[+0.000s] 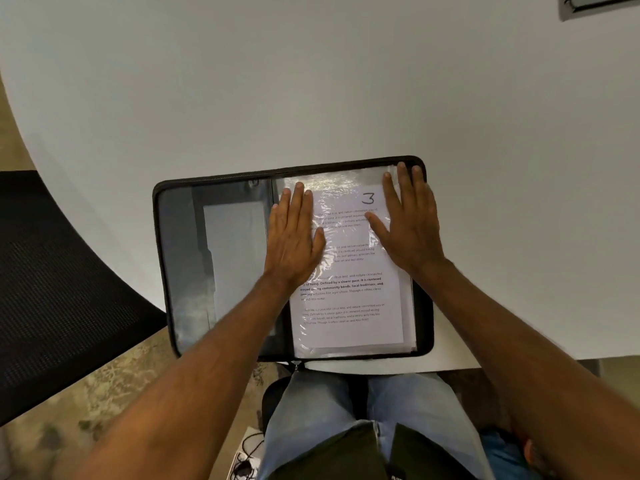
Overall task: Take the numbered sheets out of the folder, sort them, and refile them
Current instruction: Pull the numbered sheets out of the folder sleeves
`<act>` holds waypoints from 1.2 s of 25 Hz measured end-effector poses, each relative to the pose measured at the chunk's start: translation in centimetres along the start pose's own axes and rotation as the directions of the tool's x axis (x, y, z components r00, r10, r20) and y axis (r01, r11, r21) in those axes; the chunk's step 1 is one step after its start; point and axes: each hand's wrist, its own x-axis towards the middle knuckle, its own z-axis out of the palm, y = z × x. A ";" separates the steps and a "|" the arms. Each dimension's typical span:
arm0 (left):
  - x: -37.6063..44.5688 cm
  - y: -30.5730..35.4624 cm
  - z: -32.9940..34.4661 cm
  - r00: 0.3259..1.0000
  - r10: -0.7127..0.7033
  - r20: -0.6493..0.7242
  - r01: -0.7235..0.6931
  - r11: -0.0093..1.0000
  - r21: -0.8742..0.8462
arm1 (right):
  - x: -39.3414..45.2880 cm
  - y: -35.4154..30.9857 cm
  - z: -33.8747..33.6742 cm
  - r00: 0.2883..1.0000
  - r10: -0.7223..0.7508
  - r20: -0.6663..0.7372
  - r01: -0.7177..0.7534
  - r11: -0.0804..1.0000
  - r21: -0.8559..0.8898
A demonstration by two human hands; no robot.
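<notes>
Item — lap, bottom centre of the frame: jeans and a dark garment; cables on patterned floor (114,386) at lower left.

Item — folder (424,320), black, zip-edged, lying open flat on the near edge of the table (311,81), lower centre. Left leaf carries grey pockets; right leaf carries a stack of clear sleeves.

Item — numbered sheet (349,292), topmost, marked "3" at its upper right, inside the top sleeve on the right leaf. Long axis runs from the lower frame edge toward the upper. Further sheets show as stepped edges beneath; their numbers are hidden.

Item — left hand (294,244), fingers straight and together, pressed flat on the sleeve's left margin beside the spine.

Item — right hand (410,230), fingers straight and spread, flat on the sleeve's right side, fingertips reaching the folder's upper right corner. Neither hand grips anything.

Governing relation — the sheet lies between the two palms; which edge of the sleeve opens cannot be told. The right hand sits nearer the outer edge, so it probably draws the sheet.

Item — table, white, matt, curved left edge. Black mesh chair (52,271) at left; a dark panel (599,5) at upper right.
</notes>
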 end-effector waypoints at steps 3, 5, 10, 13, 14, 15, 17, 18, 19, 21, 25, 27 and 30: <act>0.0 0.7 0.5 0.999 -0.037 -0.024 0.037 0.999 -0.008 | 0.1 0.0 0.3 0.999 -0.015 -0.028 0.016 1.000 0.019; 0.0 0.9 0.7 0.998 -0.056 -0.031 0.055 0.998 -0.014 | 0.3 -0.1 0.2 0.998 -0.045 -0.045 0.047 0.998 0.034; 0.5 0.9 -0.2 0.997 -0.039 -0.065 0.030 0.990 -0.136 | 0.1 -0.9 -0.6 0.989 -0.052 -0.138 0.065 0.993 0.097; 1.8 0.4 -2.2 0.991 -0.055 -0.119 0.031 0.981 -0.190 | -0.4 -1.6 -1.1 0.991 0.113 -0.065 -0.098 0.973 0.207; 2.4 -0.1 -3.1 0.988 -0.049 -0.148 0.021 0.982 -0.186 | -0.7 -2.0 -1.2 0.989 0.126 -0.078 -0.102 0.960 0.260; 2.9 -0.7 -4.0 0.983 -0.027 -0.183 -0.004 0.986 -0.169 | -1.0 -2.4 -1.3 0.986 0.124 -0.112 -0.082 0.943 0.322; 3.8 -1.8 -5.4 0.972 0.055 -0.226 -0.086 0.988 -0.127 | -1.6 -3.2 -1.8 0.979 0.143 -0.145 -0.059 0.882 0.467; 4.3 -2.3 -6.1 0.972 0.094 -0.217 -0.123 0.985 -0.120 | -1.9 -3.6 -2.0 0.975 0.180 -0.131 -0.080 0.833 0.547; 4.7 -2.7 -6.6 0.975 0.122 -0.187 -0.148 0.980 -0.132 | -2.1 -4.1 -2.2 0.965 0.240 -0.104 -0.124 0.769 0.628; 5.4 -3.1 -7.6 0.985 0.148 -0.094 -0.164 0.966 -0.200 | -2.3 -5.0 -2.3 0.920 0.391 -0.031 -0.236 0.614 0.753; 7.2 -4.1 -9.1 0.986 0.158 0.061 -0.125 0.920 -0.372 | -2.6 -5.9 -1.9 0.854 0.518 0.034 -0.305 0.448 0.840; 8.4 -4.3 -9.3 0.976 0.158 0.148 -0.082 0.903 -0.422 | -2.9 -6.0 -1.5 0.841 0.539 0.047 -0.314 0.414 0.854; 10.1 -4.2 -9.4 0.963 0.146 0.227 -0.045 0.916 -0.399 | -3.1 -6.2 -1.4 0.829 0.557 0.039 -0.309 0.400 0.863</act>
